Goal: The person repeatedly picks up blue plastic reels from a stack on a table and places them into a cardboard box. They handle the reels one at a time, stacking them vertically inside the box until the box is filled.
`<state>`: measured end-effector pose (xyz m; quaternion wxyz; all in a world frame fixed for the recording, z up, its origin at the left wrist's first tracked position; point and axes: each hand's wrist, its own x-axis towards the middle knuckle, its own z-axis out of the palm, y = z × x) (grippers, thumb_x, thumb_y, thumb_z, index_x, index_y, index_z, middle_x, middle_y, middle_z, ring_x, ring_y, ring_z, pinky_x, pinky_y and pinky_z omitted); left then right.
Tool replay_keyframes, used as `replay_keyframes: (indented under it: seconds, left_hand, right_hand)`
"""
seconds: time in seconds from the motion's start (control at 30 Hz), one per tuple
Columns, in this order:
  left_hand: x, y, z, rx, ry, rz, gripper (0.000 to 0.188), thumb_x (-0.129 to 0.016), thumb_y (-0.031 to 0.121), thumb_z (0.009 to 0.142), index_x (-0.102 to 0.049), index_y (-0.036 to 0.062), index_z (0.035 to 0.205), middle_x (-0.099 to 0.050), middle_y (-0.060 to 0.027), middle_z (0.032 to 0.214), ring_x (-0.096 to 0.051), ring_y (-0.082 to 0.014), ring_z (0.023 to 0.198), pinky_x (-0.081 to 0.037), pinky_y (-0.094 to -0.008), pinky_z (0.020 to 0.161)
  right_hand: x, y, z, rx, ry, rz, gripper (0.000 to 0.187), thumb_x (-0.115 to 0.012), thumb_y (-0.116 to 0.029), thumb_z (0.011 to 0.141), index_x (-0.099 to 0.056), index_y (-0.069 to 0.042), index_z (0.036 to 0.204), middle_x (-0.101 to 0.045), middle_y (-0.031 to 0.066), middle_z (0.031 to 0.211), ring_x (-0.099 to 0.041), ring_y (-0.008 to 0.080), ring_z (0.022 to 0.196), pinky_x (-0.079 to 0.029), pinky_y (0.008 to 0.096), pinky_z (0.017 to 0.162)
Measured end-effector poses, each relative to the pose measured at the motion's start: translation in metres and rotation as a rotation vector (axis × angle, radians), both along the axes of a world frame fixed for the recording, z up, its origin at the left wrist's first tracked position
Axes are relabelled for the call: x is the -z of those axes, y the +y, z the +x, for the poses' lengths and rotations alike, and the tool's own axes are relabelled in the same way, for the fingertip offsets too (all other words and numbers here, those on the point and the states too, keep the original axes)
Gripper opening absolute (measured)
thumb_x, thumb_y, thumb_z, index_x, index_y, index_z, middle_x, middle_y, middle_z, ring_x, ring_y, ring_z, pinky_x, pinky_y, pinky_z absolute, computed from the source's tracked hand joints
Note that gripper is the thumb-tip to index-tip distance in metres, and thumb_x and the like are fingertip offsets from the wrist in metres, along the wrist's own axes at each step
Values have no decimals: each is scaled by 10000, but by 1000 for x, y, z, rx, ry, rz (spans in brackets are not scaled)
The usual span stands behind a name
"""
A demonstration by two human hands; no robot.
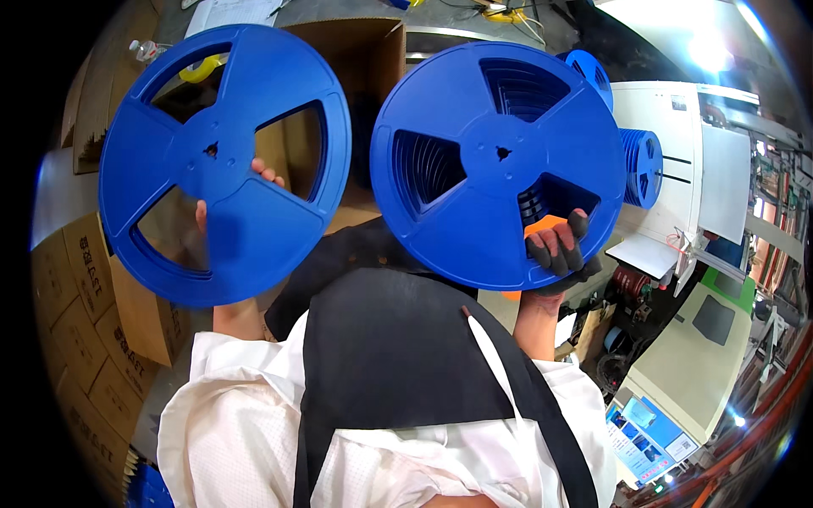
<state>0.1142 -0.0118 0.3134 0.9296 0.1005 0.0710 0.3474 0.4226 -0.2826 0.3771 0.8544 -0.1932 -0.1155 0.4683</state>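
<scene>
Two large blue plastic reels face me side by side, each with three window cutouts and a small centre hole. My left hand (268, 173) is mostly hidden behind the left reel (254, 224); its fingers show through two cutouts and grip the reel from behind. The right reel (500, 182) fronts a stack of several reels, whose layered edges show through its cutouts. My right hand (561, 245), in a dark fingertip-coated glove, reaches into the lower cutout and curls round the rim. Something orange (546, 223) shows behind that cutout, beside the fingers.
An open cardboard box (385, 51) stands behind the reels. Stacked cartons (93, 309) line the left side. To the right are smaller blue reels (648, 169) on rods by a white cabinet (669, 110). A plastic bottle (148, 52) and papers (233, 15) lie at the far left.
</scene>
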Motion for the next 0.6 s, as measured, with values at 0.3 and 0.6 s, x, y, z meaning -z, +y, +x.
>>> replay_keyframes:
  seconds: [0.3, 0.6]
  left_hand:
    - [-24, -4, 29, 139, 520, 91, 741, -637, 377, 830, -339, -50, 1357, -514, -191, 1244, -516, -276, 1169, -466, -409, 983]
    - [5, -36, 104, 517, 854, 438, 1166, -807, 227, 696, 25, 173, 1512, -491, -171, 1260, -551, -262, 1090, -447, -373, 948]
  right_hand:
    - [-12, 12, -12, 41, -20, -124, 626, -630, -316, 792, -416, -87, 1334, -450, -33, 661, -441, 127, 566, -374, 298, 679]
    - [-6, 52, -46, -175, -192, -361, 529, -625, -274, 741, -473, -5, 1170, -474, 45, 645, -477, 191, 559, -400, 329, 569]
